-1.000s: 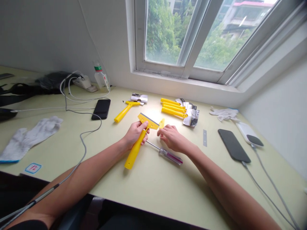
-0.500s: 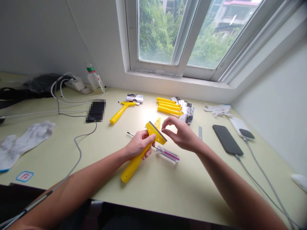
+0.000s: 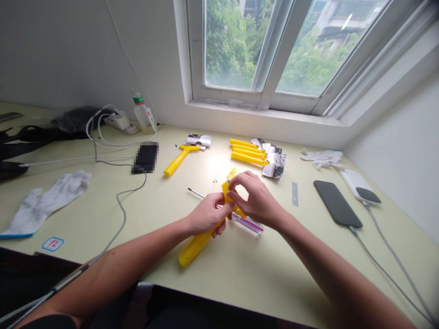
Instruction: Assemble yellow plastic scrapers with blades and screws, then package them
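Observation:
My left hand (image 3: 207, 214) grips a yellow plastic scraper (image 3: 195, 249) by its handle, just below the head, and the handle end points toward me. My right hand (image 3: 255, 201) pinches the scraper's wide head, which is mostly hidden by my fingers. Under both hands lies a screwdriver (image 3: 247, 223) with a clear and purple handle, its thin shaft reaching out to the left. A small yellow piece (image 3: 232, 174) shows just above my right fingers. Tiny metal screws (image 3: 214, 181) lie on the desk beyond my hands.
On the pale green desk (image 3: 219, 269) lie another yellow scraper (image 3: 180, 157), several yellow handles (image 3: 248, 152), torn packaging (image 3: 276, 165), a metal blade (image 3: 295, 193), white gloves (image 3: 44, 203), a phone (image 3: 146, 157), a dark tablet-like slab (image 3: 338, 204) and cables. A window (image 3: 260, 50) runs along the back.
My right hand has come down from the air onto the scraper head. The scraper has swung, its handle now lying lower and more sideways, and the view has shifted slightly.

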Available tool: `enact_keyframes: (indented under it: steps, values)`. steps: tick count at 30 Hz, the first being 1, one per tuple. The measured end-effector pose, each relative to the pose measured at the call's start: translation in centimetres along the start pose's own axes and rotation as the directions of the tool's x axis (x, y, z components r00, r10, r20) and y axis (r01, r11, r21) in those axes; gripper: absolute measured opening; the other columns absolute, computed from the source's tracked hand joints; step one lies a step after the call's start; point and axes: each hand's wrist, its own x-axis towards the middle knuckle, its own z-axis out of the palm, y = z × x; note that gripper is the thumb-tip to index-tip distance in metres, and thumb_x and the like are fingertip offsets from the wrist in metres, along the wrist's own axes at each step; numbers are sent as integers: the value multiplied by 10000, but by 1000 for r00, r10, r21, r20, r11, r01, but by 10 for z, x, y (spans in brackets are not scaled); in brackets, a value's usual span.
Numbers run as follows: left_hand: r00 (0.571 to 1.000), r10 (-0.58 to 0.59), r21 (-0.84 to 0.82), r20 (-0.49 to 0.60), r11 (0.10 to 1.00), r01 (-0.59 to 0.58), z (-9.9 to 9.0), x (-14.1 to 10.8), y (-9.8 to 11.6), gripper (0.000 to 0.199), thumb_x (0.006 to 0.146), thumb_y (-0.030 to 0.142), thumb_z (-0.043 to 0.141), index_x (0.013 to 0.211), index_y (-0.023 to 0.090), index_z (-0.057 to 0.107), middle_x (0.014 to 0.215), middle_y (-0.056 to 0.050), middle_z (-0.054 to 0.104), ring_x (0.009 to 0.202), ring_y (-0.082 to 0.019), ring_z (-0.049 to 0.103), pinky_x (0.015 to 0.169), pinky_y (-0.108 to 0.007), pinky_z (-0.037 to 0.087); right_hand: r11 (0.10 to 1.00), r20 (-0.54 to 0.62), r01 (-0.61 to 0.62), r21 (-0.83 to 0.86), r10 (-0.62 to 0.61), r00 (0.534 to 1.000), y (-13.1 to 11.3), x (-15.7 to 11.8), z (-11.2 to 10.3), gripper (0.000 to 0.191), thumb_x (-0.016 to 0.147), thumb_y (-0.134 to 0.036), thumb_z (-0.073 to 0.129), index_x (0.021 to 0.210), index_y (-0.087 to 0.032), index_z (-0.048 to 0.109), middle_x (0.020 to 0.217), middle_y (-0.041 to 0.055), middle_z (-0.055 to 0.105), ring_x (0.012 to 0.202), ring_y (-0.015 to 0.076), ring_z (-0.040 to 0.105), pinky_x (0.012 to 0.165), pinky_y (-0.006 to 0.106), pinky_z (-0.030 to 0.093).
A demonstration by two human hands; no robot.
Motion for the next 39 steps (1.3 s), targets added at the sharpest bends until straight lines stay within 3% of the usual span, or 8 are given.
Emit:
enact_keyframes:
  steps: [6, 12, 21, 26, 29, 32, 35, 39]
  values:
    - [1000, 15, 23, 12, 1000, -15, 0, 0, -1, 424, 853, 590, 572, 881, 171, 512, 669, 8, 568, 368, -87, 502, 294, -202, 379, 895, 94, -280, 347, 263, 960, 6, 1, 2, 315, 804, -249, 620, 1094, -236, 496, 1079, 66, 588, 889, 180, 587, 753, 337, 509]
    - [999, 21, 56, 33, 998, -23, -2, 0, -6, 386, 887, 557, 539, 833, 176, 511, 527, 28, 515, 337, -102, 475, 294, -201, 377, 658, 360, -437, 613, 260, 896, 12, 5, 1, 346, 823, -283, 640, 1118, -223, 468, 774, -32, 558, 658, 114, 547, 582, 254, 453]
    - [1000, 26, 106, 5, 994, -27, -3, 0, -3, 405, 912, 554, 500, 791, 168, 522, 457, 35, 480, 322, -98, 454, 302, -196, 377, 731, 316, -428, 532, 297, 901, 14, 3, 2, 334, 850, -310, 625, 1149, -213, 512, 770, -22, 586, 656, 121, 567, 555, 243, 436]
    - [1000, -2, 8, 4, 1000, 2, -3, -1, 4, 381, 869, 526, 591, 807, 155, 537, 591, 15, 552, 359, -78, 488, 297, -185, 384, 739, 326, -416, 530, 275, 904, 14, 5, 0, 355, 862, -324, 607, 1182, -207, 508, 778, -15, 605, 681, 127, 583, 592, 253, 466]
    - [999, -41, -46, -27, 998, 40, -6, 1, 6, 356, 859, 494, 616, 817, 149, 545, 587, 26, 545, 340, -69, 469, 290, -181, 368, 827, 355, -387, 408, 247, 902, 26, 5, -18, 350, 894, -351, 546, 1216, -217, 523, 908, 40, 678, 776, 156, 628, 653, 282, 507]
    - [997, -47, -93, -57, 995, 42, -10, 4, 5, 357, 836, 486, 643, 802, 147, 534, 631, 21, 555, 348, -67, 473, 278, -182, 351, 924, 350, -383, 3, 357, 866, 53, 0, -49, 248, 868, -329, 558, 1071, -217, 647, 990, 81, 706, 843, 197, 656, 704, 310, 520]
    - [995, -46, -123, -85, 992, 35, -14, 6, 3, 375, 809, 494, 665, 811, 144, 530, 756, -1, 575, 377, -60, 494, 272, -179, 349, 834, 371, -425, -352, 541, 754, 82, -8, -76, 203, 801, -254, 600, 970, -209, 705, 968, 89, 724, 792, 215, 667, 674, 312, 510]
    - [994, -65, -106, -91, 993, 55, -15, 8, 2, 384, 815, 504, 654, 807, 140, 529, 785, 0, 561, 382, -51, 492, 277, -173, 360, 814, 453, -391, -430, 569, 686, 100, -14, -77, 177, 773, -262, 624, 912, -208, 721, 961, 78, 731, 770, 204, 667, 637, 287, 489]
